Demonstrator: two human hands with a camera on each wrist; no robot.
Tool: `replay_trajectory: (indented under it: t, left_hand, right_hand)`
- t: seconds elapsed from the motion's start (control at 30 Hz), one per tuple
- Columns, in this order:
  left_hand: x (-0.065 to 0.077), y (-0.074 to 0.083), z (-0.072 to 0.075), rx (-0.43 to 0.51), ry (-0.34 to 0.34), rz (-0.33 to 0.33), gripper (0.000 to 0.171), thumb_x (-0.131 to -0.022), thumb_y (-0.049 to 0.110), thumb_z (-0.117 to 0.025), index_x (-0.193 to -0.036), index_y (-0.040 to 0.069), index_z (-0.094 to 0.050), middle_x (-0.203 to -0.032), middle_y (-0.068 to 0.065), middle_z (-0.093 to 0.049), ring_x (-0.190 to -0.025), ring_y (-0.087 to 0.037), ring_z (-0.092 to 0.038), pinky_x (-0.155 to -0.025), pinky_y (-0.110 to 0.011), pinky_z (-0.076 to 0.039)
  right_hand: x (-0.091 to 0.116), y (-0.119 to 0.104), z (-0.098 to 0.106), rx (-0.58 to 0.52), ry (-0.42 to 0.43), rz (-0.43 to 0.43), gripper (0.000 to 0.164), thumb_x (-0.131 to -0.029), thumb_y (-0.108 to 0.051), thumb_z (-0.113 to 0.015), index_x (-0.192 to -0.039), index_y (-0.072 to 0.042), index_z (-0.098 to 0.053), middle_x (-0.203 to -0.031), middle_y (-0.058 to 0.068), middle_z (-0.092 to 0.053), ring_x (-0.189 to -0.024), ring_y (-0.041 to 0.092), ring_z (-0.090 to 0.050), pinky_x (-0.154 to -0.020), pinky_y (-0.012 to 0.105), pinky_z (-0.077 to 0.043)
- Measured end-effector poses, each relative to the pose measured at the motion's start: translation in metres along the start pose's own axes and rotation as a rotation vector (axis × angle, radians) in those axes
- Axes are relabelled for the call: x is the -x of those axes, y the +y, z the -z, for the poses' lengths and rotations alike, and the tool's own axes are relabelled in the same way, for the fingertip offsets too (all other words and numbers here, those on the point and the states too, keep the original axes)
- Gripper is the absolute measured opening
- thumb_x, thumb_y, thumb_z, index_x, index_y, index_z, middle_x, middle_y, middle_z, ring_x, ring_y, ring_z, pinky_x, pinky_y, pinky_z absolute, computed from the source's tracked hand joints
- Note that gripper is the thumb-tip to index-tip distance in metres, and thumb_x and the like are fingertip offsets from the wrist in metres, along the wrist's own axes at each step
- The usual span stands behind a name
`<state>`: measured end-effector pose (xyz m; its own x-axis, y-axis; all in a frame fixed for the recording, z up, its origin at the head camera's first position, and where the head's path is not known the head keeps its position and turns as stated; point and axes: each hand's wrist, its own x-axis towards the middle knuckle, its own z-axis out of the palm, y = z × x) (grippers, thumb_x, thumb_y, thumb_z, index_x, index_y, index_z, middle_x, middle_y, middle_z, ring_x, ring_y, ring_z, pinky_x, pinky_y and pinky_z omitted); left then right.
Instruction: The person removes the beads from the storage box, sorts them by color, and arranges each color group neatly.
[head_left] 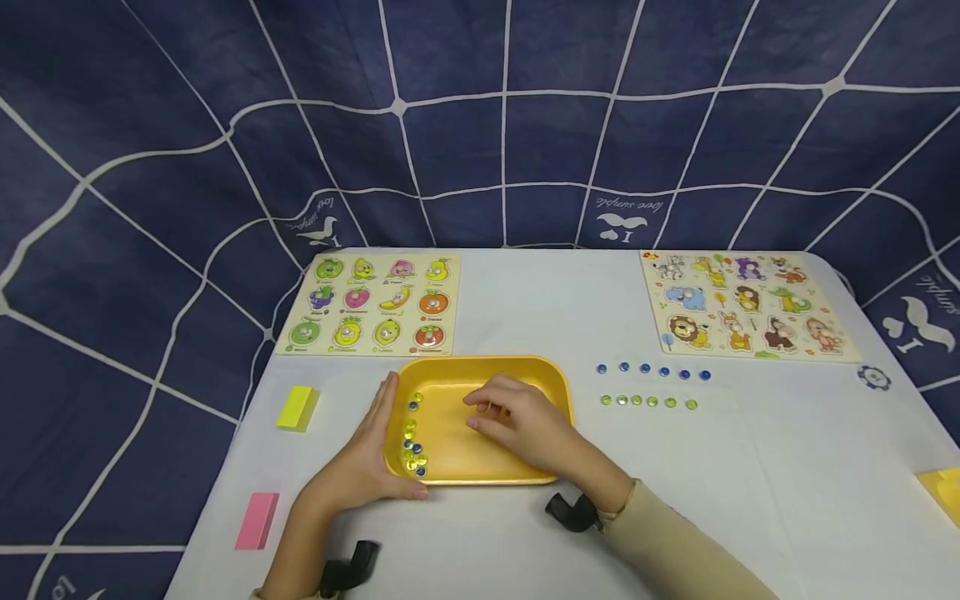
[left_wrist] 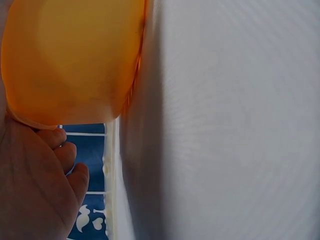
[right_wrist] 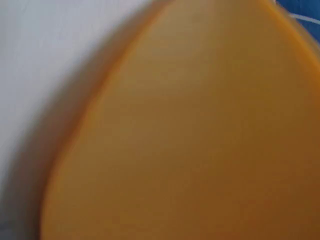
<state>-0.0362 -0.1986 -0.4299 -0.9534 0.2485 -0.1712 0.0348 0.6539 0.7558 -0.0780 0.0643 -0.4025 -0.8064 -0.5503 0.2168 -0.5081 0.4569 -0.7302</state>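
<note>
Several beads (head_left: 410, 435) in the yellow tray (head_left: 450, 446) could scatter if the left hand (head_left: 366, 463), straight-fingered against it, slips; the right hand (head_left: 522, 422), loosely curled above it, seems empty

I count one tray (head_left: 468, 457), far two puzzle boards (head_left: 369, 304), left two blocks (head_left: 297, 408), right six blue beads (head_left: 664, 372), six yellow-green beads (head_left: 652, 402).

The tray (head_left: 446, 454) floor lies open between the beads (head_left: 417, 448) and right hand (head_left: 521, 421).
</note>
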Motion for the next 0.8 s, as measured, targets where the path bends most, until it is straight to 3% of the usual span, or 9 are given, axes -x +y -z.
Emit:
replay_trajectory:
  t: [0.4, 0.57, 0.8]
  left_hand:
    - [-0.001, -0.002, 0.0, 0.022, -0.006, -0.015, 0.143, -0.05, 0.051, -0.088, -0.149, 0.036, 0.014, -0.16, 0.005, 0.011, -0.148, -0.027, 0.003, -0.114, -0.059, -0.014]
    - [-0.001, -0.003, 0.0, 0.04, -0.007, -0.033, 0.142, -0.051, 0.049, -0.089, -0.149, 0.036, 0.013, -0.16, 0.004, 0.01, -0.148, -0.028, 0.002, -0.114, -0.059, -0.014]
    - [0.0, -0.004, 0.0, 0.041, -0.01, -0.028, 0.144, -0.05, 0.05, -0.089, -0.149, 0.036, 0.013, -0.16, 0.005, 0.011, -0.148, -0.026, 0.004, -0.115, -0.059, -0.012]
  right_hand:
    - [-0.018, -0.013, -0.051, 0.052, -0.197, -0.074, 0.023, -0.085, -0.027, -0.07, -0.104, -0.013, -0.069, -0.082, -0.012, -0.056, -0.072, 0.0, -0.05, -0.065, 0.012, -0.044]
    - [-0.021, -0.014, -0.059, 0.084, -0.23, -0.121, 0.022, -0.084, -0.026, -0.071, -0.102, -0.014, -0.07, -0.083, -0.012, -0.057, -0.073, 0.0, -0.051, -0.067, 0.013, -0.044]
    - [-0.025, -0.01, -0.064, 0.031, -0.31, -0.156, 0.025, -0.082, -0.023, -0.074, -0.104, -0.014, -0.071, -0.076, -0.013, -0.055, -0.07, 0.001, -0.049, -0.064, 0.014, -0.043]
